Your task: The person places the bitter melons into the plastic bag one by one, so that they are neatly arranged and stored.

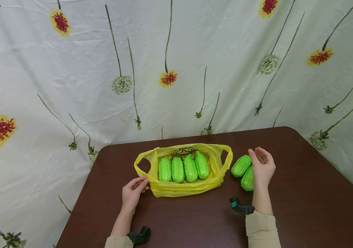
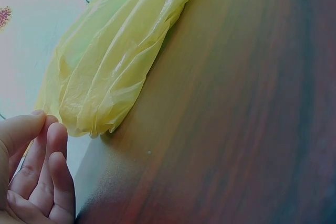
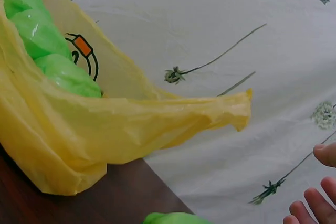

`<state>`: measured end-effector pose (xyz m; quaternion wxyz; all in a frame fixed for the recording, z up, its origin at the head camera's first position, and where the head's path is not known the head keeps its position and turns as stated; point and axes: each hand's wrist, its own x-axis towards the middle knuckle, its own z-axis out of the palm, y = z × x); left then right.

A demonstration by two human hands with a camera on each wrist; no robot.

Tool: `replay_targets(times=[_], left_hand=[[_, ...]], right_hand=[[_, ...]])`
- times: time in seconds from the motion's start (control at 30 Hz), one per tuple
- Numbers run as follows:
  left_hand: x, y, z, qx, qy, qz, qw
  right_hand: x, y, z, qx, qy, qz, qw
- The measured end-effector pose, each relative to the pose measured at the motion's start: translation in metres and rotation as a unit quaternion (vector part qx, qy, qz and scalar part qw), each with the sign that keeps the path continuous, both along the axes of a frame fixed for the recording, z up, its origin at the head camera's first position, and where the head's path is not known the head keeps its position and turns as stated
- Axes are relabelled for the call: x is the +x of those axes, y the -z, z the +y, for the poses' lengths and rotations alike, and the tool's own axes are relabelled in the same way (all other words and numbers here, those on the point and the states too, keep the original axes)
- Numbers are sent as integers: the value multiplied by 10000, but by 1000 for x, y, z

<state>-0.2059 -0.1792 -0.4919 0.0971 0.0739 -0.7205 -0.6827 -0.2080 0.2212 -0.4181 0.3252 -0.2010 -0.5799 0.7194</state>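
Note:
A yellow plastic bag lies on the table with its mouth spread wide and a loop handle at each end. Several shiny green, oblong, ridged pieces that look like vegetables sit in a row inside it. My left hand pinches the bag's near left edge between thumb and fingertips, as the left wrist view also shows at the yellow film. Off the bag's right end, my right hand is raised over two more green pieces, partly covering one. Its thumb and fingers are apart, holding nothing.
The dark brown table has rounded far corners. Behind it hangs a pale curtain printed with flowers. A black wrist mount sits on the right wrist and another on the left.

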Motion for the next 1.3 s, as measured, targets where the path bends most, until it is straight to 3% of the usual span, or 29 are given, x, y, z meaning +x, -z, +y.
replay_targets(times=[0.2,0.53,0.8,1.0,1.3], left_hand=[[0,0,-1,86,26,-107,9999],[1,-1,0,63,29,-71,10000],[0,0,-2,96,37,-84,9999],[-1,0,-1,126,63,-70,9999],[0,1,1,-9,-20,105,9999]], right_hand=[[-2,14,8,118,271,-392,9988],[-1,32,15,222,389,-822,9956],[-2,46,16,302,334,-1036,9936],[-3,57,18,502,276,-1449,9878],[-5,64,18,529,345,-1616,9848]])
